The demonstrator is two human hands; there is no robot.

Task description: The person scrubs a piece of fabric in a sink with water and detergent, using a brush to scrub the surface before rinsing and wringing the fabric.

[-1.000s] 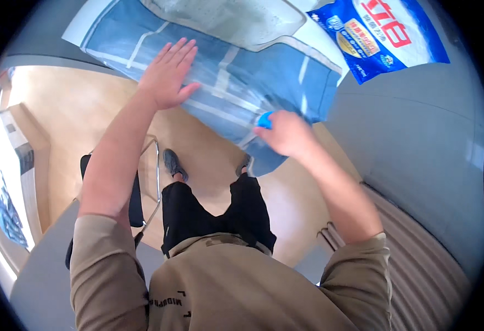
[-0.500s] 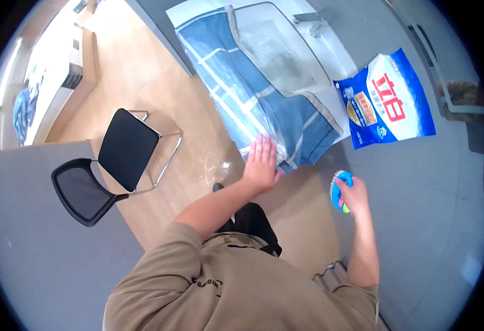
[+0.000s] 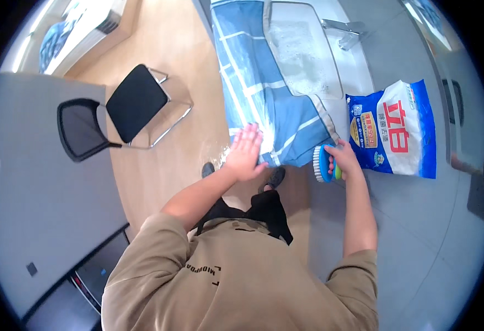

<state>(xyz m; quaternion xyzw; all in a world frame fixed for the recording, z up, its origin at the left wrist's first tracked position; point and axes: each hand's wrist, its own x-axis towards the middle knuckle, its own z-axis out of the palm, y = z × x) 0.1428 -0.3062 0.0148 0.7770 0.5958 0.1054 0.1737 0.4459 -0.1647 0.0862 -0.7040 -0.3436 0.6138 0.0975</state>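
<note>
A wet blue cloth with white lines and a beige edge (image 3: 275, 105) is draped over the near side of the white sink (image 3: 334, 55) and hangs toward me. Flat on the cloth's lower left part rests my left hand (image 3: 244, 153), its fingers stretched out and nothing in it. My right hand (image 3: 343, 160) is closed round the handle of a scrub brush (image 3: 322, 164), blue and green with white bristles. The bristles face left, close by the cloth's lower right corner. Soapy water (image 3: 302, 58) stands in the basin.
Right of the sink is a blue and white detergent bag (image 3: 393, 129). A metal faucet (image 3: 345, 32) rises at the basin's right side. To the left, a black chair with metal legs (image 3: 137, 103) stands on the wooden floor (image 3: 170, 49). Water is splashed on the floor near my feet.
My view has shifted, and the chair and sink appear displaced. My right hand has brought the brush leftward and up, nearer the cloth. My left hand stays on the cloth.
</note>
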